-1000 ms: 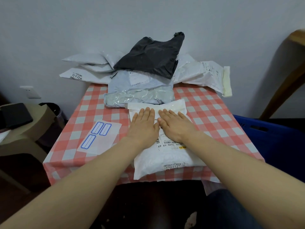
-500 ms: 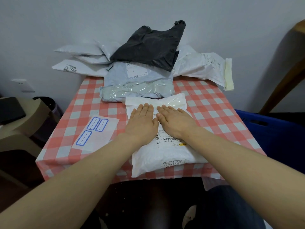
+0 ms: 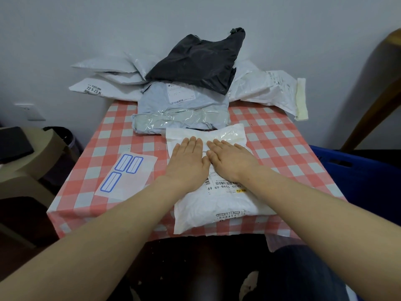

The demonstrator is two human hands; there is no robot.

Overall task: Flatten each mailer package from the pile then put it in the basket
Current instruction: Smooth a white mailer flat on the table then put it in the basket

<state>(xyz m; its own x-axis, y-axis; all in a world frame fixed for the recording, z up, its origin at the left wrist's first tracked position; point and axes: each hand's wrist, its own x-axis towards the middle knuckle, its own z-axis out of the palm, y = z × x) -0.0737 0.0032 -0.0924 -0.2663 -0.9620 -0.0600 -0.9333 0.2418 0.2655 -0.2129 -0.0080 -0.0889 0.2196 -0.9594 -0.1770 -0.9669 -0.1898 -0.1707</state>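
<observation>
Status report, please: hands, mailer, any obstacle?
Both flat: left hand and right hand press white mailer. It lies on table, not yet in blue basket. No obstacle seen.

A white plastic mailer package [image 3: 219,203] lies flat at the checked table's [image 3: 282,144] near edge. The rumpled mailer pile [image 3: 184,105] crowds its far edge.

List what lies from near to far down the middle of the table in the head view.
white mailer, pressed under the left hand and right hand → crinkled grey mailer → black mailer on top → wall
</observation>
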